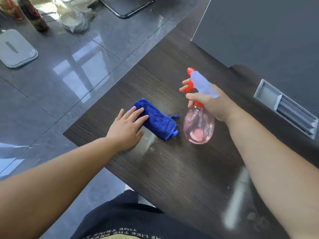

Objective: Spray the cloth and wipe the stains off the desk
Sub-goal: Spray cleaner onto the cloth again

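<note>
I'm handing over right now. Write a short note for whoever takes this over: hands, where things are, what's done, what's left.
Left hand: flat on the folded cloth, fingers straight, pressing it to the desk.
Right hand: grips the bottle at the neck, fingers on the trigger, just right of the cloth.
Done: cannot tell whether the cloth has been sprayed.
Left: a pale smear shows beside the left hand and a pale streak nearer the body by the right forearm. Spray if the cloth is dry, then wipe both.
</note>
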`<state>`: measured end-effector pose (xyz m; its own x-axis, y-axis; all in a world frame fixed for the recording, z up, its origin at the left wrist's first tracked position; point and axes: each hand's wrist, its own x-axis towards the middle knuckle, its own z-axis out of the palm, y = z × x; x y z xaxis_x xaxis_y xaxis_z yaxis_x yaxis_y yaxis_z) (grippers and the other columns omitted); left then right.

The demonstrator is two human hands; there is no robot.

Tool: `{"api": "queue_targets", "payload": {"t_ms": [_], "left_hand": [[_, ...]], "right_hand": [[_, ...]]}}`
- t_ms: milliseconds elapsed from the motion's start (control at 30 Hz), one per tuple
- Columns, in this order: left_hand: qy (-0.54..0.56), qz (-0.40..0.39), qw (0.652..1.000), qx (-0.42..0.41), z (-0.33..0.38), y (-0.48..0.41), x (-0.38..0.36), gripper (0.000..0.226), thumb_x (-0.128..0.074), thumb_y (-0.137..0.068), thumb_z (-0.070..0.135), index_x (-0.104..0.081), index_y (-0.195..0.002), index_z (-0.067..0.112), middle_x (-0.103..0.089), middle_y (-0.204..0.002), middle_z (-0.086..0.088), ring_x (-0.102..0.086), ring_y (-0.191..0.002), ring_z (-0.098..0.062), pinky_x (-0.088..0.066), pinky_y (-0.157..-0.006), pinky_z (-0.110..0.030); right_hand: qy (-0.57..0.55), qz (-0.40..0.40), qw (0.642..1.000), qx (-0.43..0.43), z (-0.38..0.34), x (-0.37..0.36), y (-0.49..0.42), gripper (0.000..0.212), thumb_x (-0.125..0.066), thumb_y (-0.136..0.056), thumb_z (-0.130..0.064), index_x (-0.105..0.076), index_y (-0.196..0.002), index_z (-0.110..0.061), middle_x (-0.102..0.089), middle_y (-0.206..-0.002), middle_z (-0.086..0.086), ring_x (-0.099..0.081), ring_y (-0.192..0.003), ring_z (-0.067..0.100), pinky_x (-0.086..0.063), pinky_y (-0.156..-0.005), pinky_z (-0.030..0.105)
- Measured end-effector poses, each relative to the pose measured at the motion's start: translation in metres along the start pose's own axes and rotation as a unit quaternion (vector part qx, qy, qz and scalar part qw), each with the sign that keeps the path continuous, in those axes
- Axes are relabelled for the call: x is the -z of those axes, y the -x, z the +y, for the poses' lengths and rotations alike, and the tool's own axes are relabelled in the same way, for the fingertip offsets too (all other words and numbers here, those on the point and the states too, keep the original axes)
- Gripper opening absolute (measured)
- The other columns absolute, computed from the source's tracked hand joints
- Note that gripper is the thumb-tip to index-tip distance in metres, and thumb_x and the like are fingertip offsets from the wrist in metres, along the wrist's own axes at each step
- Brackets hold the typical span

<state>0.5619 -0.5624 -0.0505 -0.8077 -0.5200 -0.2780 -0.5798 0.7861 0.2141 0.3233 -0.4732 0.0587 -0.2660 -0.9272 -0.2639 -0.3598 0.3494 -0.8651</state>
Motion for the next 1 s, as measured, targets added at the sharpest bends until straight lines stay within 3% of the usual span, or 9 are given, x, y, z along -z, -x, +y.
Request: {"api": "queue_targets", "payload": {"t_ms": [200, 267, 333, 400, 533, 633, 733, 900, 1000], "left_hand": [[0.063, 0.014, 0.997, 0.039, 0.005, 0.022, -0.011, 0.064, -0.048, -0.091, 0.044, -0.022, -0.148, 0.03, -0.009, -0.157, -0.005, -0.005, -0.144, -0.028, -0.008, -0.118, -0.041], [0.067, 0.004, 0.997, 0.045, 0.005, 0.026, -0.013, 0.067, -0.05, -0.091, 0.044, -0.018, -0.148, 0.032, -0.004, -0.158, -0.004, -0.008, -0.143, -0.029, -0.011, -0.117, -0.042], [0.063, 0.001, 0.997, 0.044, 0.006, 0.027, -0.012, 0.069, -0.049, -0.091, 0.045, -0.011, -0.148, 0.036, 0.006, -0.158, -0.001, -0.012, -0.14, -0.029, -0.017, -0.116, -0.043], [0.036, -0.004, 0.999, 0.037, 0.008, 0.023, -0.01, 0.07, -0.045, -0.091, 0.048, -0.006, -0.148, 0.039, 0.011, -0.157, 0.004, -0.016, -0.136, -0.028, -0.022, -0.113, -0.044], [-0.015, -0.042, 0.999, 0.031, 0.009, 0.013, -0.004, 0.067, -0.04, -0.091, 0.051, -0.007, -0.148, 0.039, 0.004, -0.158, 0.006, -0.02, -0.135, -0.03, -0.025, -0.111, -0.043], [-0.005, -0.057, 0.998, 0.02, 0.005, 0.015, 0.001, 0.066, -0.044, -0.091, 0.049, -0.01, -0.147, 0.041, 0.003, -0.157, 0.007, -0.02, -0.135, -0.029, -0.029, -0.108, -0.041], [-0.008, -0.069, 0.998, 0.003, 0.003, 0.018, 0.008, 0.067, -0.046, -0.09, 0.049, -0.011, -0.146, 0.045, 0.004, -0.157, 0.007, -0.018, -0.136, -0.028, -0.033, -0.104, -0.04], [-0.012, -0.08, 0.997, -0.004, 0.003, 0.02, 0.011, 0.067, -0.047, -0.089, 0.05, -0.011, -0.145, 0.046, 0.006, -0.157, 0.006, -0.016, -0.137, -0.028, -0.036, -0.101, -0.037], [-0.02, -0.08, 0.997, -0.007, 0.003, 0.019, 0.009, 0.07, -0.048, -0.088, 0.052, -0.009, -0.145, 0.046, 0.006, -0.157, 0.005, -0.016, -0.136, -0.03, -0.035, -0.102, -0.037]], "right_hand": [[0.063, -0.148, 0.973, -0.167, 0.007, -0.042, 0.017, 0.047, -0.059, -0.091, -0.033, -0.044, -0.133, -0.046, -0.057, -0.117, -0.013, -0.057, -0.063, 0.013, -0.046, -0.078, 0.023], [0.074, -0.152, 0.966, -0.194, 0.007, -0.054, 0.017, 0.045, -0.059, -0.09, -0.03, -0.047, -0.132, -0.043, -0.056, -0.117, -0.01, -0.056, -0.063, 0.016, -0.047, -0.073, 0.019], [0.077, -0.141, 0.964, -0.211, 0.003, -0.062, 0.013, 0.036, -0.059, -0.088, -0.024, -0.055, -0.12, -0.04, -0.06, -0.103, -0.003, -0.054, -0.059, 0.015, -0.047, -0.059, 0.014], [0.08, -0.138, 0.962, -0.224, 0.001, -0.067, 0.004, 0.041, -0.057, -0.085, -0.02, -0.058, -0.123, -0.034, -0.06, -0.091, 0.001, -0.052, -0.055, 0.012, -0.046, -0.051, 0.012], [0.137, -0.141, 0.948, -0.249, -0.006, -0.074, -0.011, 0.045, -0.055, -0.081, -0.02, -0.058, -0.124, -0.03, -0.061, -0.075, 0.0, -0.056, -0.052, 0.015, -0.049, -0.056, 0.02], [0.162, -0.136, 0.94, -0.269, -0.011, -0.08, -0.016, 0.021, -0.053, -0.081, -0.018, -0.064, -0.1, -0.015, -0.062, -0.074, 0.004, -0.058, -0.057, 0.021, -0.051, -0.062, 0.026], [0.175, -0.129, 0.935, -0.28, -0.014, -0.082, -0.015, 0.01, -0.052, -0.082, -0.016, -0.055, -0.075, -0.021, -0.063, -0.079, 0.008, -0.058, -0.061, 0.023, -0.049, -0.064, 0.026], [0.165, -0.132, 0.932, -0.294, -0.007, -0.077, -0.014, 0.022, -0.054, -0.081, -0.018, -0.063, -0.101, -0.018, -0.063, -0.079, 0.006, -0.056, -0.055, 0.02, -0.05, -0.06, 0.026], [0.186, -0.142, 0.924, -0.301, 0.0, -0.071, -0.007, 0.035, -0.051, -0.081, -0.015, -0.06, -0.112, -0.03, -0.061, -0.077, 0.009, -0.057, -0.057, 0.021, -0.052, -0.067, 0.029]]}}
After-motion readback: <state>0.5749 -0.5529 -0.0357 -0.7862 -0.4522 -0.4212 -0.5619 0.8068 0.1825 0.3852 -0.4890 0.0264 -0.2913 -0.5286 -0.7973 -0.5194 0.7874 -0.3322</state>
